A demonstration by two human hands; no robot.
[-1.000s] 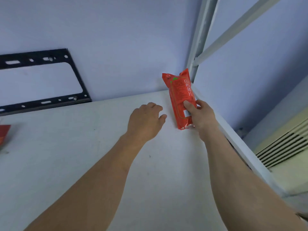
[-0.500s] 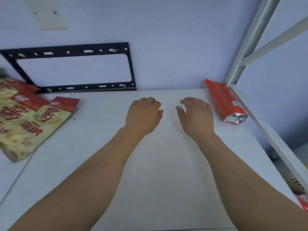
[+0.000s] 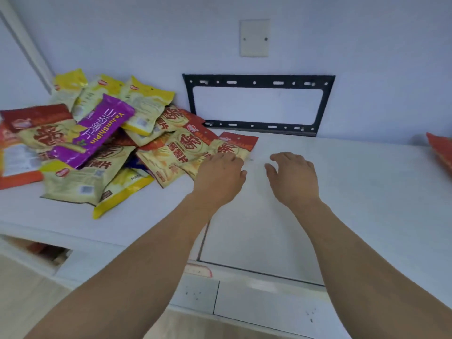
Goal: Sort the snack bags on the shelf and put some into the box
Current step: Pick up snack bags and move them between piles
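1. I see both hands out over the white shelf [image 3: 367,192], palms down.
2. Left hand [image 3: 217,178]: fingers loosely curved, holding nothing. The fingertips lie over the near edge of a red-and-cream snack bag [image 3: 234,146]; I cannot tell whether they touch it.
3. Right hand [image 3: 292,178]: fingers relaxed and a little spread, holding nothing, over bare shelf just beside the left hand.
4. The pile of snack bags [image 3: 97,148] lies on the left part of the shelf, bags overlapping. A purple bag [image 3: 97,130] lies slantwise on top.
5. One orange-red bag [image 3: 441,152] lies at the far right edge, well apart from the pile, partly out of view.
6. On the wall behind: a black metal bracket [image 3: 256,81] and above it a pale blank plate [image 3: 254,37].
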